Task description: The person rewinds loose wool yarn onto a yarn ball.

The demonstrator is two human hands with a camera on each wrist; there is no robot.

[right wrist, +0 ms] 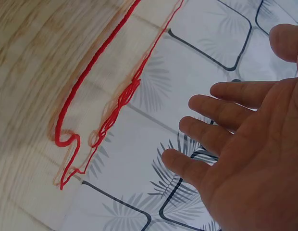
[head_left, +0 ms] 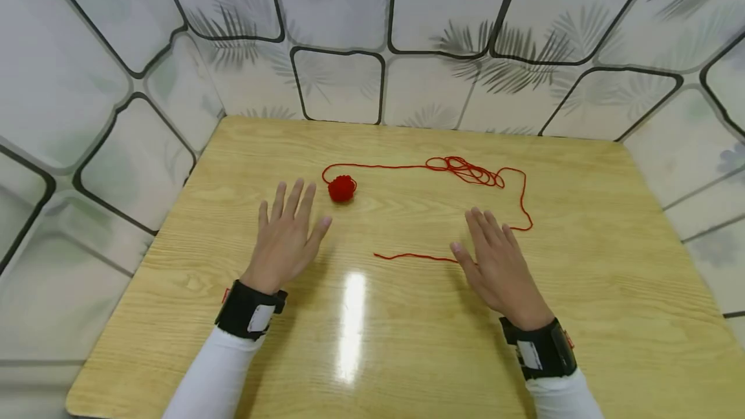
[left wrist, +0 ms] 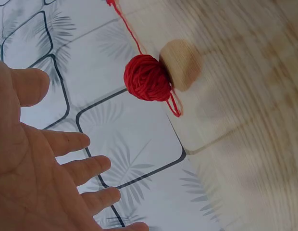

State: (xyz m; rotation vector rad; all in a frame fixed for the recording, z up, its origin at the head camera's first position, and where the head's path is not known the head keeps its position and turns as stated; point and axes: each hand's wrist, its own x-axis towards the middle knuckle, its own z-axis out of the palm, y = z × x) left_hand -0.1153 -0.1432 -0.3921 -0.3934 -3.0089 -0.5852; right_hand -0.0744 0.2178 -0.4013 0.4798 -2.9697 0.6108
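A small ball of red yarn lies on the wooden table, just beyond and to the right of my left hand. That hand hovers palm down with spread fingers, holding nothing and apart from the ball. From the ball, a strand runs right along the back to a loose heap of loops, then bends down toward the front. My right hand hangs over part of this strand with straight fingers and hides a stretch of it. The yarn's free end emerges to the left of the right thumb. The right wrist view shows the loops apart from the fingers.
The light wooden table meets a patterned wall covering at the back and sides. A bright light reflection shows on its surface between the forearms. Black bands wrap both wrists over white sleeves.
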